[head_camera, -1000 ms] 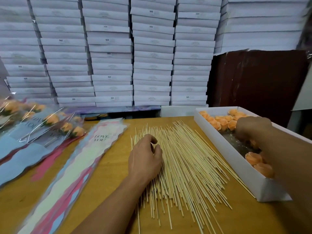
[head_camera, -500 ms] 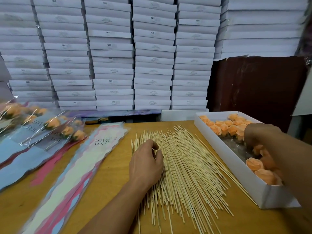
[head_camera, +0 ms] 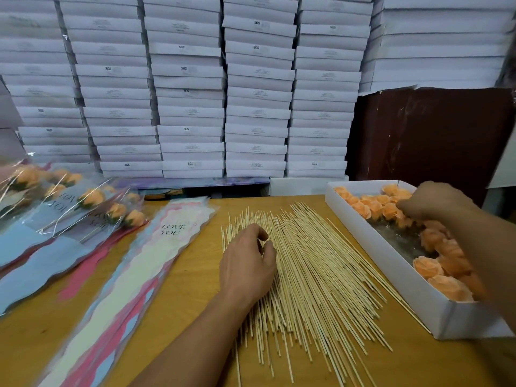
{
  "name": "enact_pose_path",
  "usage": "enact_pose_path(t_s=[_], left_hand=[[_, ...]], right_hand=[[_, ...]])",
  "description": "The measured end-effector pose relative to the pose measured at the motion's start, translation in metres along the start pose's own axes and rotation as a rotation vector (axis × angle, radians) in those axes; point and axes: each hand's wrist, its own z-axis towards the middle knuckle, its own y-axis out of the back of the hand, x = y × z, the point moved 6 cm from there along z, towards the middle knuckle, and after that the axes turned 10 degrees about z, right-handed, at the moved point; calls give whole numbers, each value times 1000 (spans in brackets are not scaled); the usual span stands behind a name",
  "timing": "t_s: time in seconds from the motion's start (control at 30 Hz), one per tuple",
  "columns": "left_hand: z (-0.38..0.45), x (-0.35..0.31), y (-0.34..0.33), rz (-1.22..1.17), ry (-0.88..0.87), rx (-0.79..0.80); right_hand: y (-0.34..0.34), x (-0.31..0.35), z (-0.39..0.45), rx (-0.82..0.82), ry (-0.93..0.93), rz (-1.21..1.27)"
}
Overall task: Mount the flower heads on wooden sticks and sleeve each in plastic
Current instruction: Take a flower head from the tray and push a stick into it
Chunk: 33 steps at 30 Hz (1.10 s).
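Observation:
A wide pile of thin wooden sticks (head_camera: pixel 321 275) is fanned out over the middle of the yellow table (head_camera: pixel 192 277). My left hand (head_camera: pixel 247 263) rests on the pile's left side, thumb and curled fingers pinching at a stick. On the right, a white open box (head_camera: pixel 391 263) holds several orange flower heads (head_camera: pixel 374 208). My right hand (head_camera: pixel 435 202) reaches into the box's far end, its fingers curled round a flower head there. A stack of pastel plastic sleeves (head_camera: pixel 134 275) printed "LOVE YOU" lies left of the sticks.
Finished sleeved orange flowers (head_camera: pixel 92 198) are heaped at the far left. Tall stacks of white flat boxes (head_camera: pixel 257 93) wall off the back of the table. A dark brown panel (head_camera: pixel 432 135) stands behind the flower box.
My right hand has moved from the middle of the box toward its far end and closed on a flower head. My left hand has stayed on the sticks, fingers curling slightly.

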Motion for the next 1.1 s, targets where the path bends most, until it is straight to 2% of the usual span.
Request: enact_pose_path(t_s=[0.1,0.17,0.23,0.4,0.57,0.7,0.8,0.83,0.87,0.93,0.97,1.1], left_hand=[[2,3,2,-30,5,-2],[5,6,4,-64,13,-1],[7,9,7,-123,9,-12],[6,2,10,-247,-96,-10],[6,2,8,-283,-118,15],[9,13,7,-256,-65,32],[12,20,6,-262,-28,8],[12,22,5,-262,-5,-4],[13,24,4,-259,20,-12],[14,26,2,-266,58,-18],[14,27,1,-275,69,-20],[17,32,3,-282,113,-58]], right_hand=[[13,35,-12,-3,78,276],[20,66,-29,59,139,531],[20,98,-53,173,221,673],[-11,162,-128,496,423,619],[-47,198,-174,595,501,619],[-61,202,-178,675,531,709],[-72,192,-175,893,436,960],[-75,186,-171,880,377,1020],[-78,180,-164,776,348,1003],[-82,171,-150,446,384,734],[-85,170,-150,349,412,586],[-101,173,-156,346,418,348]])
